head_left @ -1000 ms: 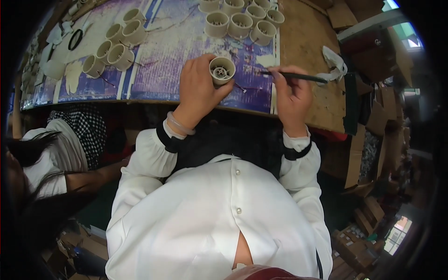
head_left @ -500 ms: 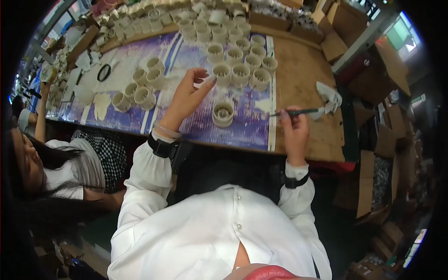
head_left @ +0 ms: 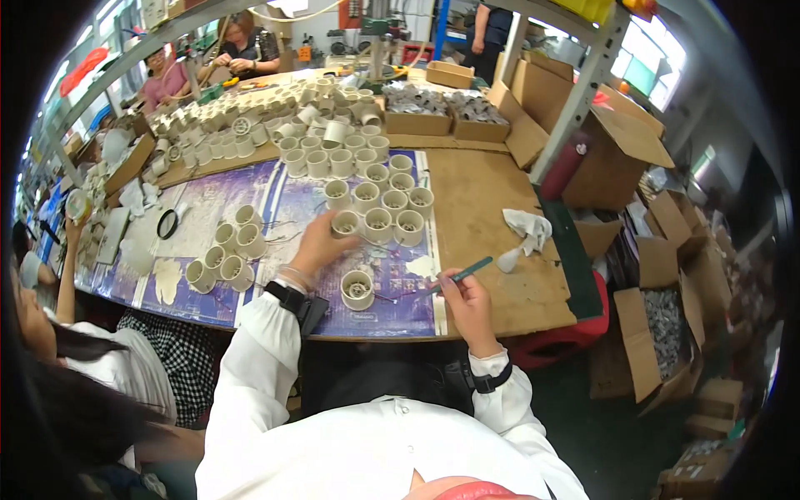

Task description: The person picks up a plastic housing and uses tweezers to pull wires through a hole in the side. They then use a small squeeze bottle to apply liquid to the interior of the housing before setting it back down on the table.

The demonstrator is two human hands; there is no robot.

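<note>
My left hand [head_left: 318,247] has its fingers and thumb closed around a round cream plastic cup [head_left: 345,223] at the near left corner of a cluster. Metal pins or wires show inside several of these cups. Nearer to me stands a single cream cup [head_left: 357,290] with a ringed metal part inside, touched by neither hand. Pinched between the fingers of my right hand [head_left: 468,307] is a slim dark green pen-like tool [head_left: 473,268], its thin tip pointing left towards that single cup. Whether it is tweezers I cannot make out.
Another group of cups [head_left: 248,240] stands left, beside a black ring [head_left: 167,223]. Many more cups [head_left: 317,162] are piled behind. A crumpled white cloth [head_left: 527,229] lies right. Open cardboard boxes [head_left: 662,333] stand beyond the table. A co-worker [head_left: 154,358] sits at my left.
The view has tilted up, showing more of the far table. My left hand has gone from beside the cup cluster to gripping a cup. My right hand still holds the tool, its angle changed.
</note>
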